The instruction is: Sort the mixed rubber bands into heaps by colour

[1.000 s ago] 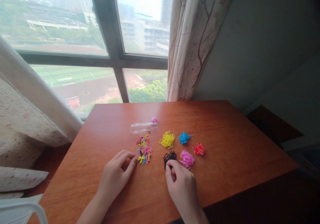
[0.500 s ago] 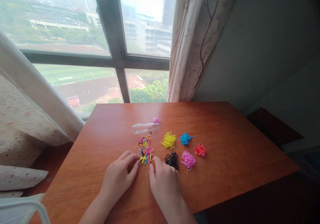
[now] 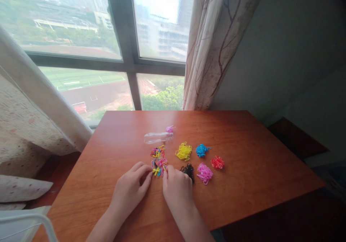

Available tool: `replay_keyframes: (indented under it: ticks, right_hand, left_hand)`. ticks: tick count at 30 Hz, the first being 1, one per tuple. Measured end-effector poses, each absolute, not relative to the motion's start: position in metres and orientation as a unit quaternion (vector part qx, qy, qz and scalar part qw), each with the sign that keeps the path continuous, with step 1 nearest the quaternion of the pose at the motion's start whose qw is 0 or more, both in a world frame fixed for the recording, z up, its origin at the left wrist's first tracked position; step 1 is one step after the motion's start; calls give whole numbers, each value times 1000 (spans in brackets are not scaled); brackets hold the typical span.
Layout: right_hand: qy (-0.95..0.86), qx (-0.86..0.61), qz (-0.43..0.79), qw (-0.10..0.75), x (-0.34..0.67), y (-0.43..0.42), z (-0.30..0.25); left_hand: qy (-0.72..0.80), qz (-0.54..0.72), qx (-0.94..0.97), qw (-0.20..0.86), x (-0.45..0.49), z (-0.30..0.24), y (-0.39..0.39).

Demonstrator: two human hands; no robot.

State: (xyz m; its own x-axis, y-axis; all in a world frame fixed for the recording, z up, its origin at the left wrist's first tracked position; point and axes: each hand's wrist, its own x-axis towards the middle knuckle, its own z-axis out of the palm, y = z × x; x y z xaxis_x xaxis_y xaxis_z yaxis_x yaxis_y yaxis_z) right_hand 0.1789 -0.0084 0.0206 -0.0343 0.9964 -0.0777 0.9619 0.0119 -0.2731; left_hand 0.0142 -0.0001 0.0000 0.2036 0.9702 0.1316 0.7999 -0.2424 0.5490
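Observation:
A heap of mixed-colour small rubber bands [image 3: 158, 160] lies on the wooden table [image 3: 243, 188]. My left hand [image 3: 129, 191] rests just left of the heap's near end, fingers curled, fingertips touching the table beside the bands. My right hand [image 3: 177, 189] is at the heap's near right edge, fingers pinched on its bands; what it holds is hidden. To the right lie sorted piles: yellow [image 3: 183, 151], blue [image 3: 201, 149], red [image 3: 217, 162], pink [image 3: 204, 173] and black [image 3: 188, 170], the black one partly covered by my right hand.
A clear plastic bottle [image 3: 156, 138] with a pink cap lies on its side behind the heap. A window and patterned curtains [image 3: 213, 44] stand behind the table. A cushion [image 3: 18, 188] and a white chair rail [image 3: 27, 222] are at the lower left.
My right hand moved left from the black pile to the near edge of the mixed heap. My left hand stayed in place with its fingers curled.

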Motion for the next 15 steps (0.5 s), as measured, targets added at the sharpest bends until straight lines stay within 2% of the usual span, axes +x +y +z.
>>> replay_keyframes:
  ticks: [10,15]
  right_hand:
    - [-718,-677,103,120,195,-2,33]
    - [-706,-696,71,111,219,27,45]
  left_hand:
    - [587,231,758,168,14,2,-2]
    - [588,233,757,162,15,2,-2]
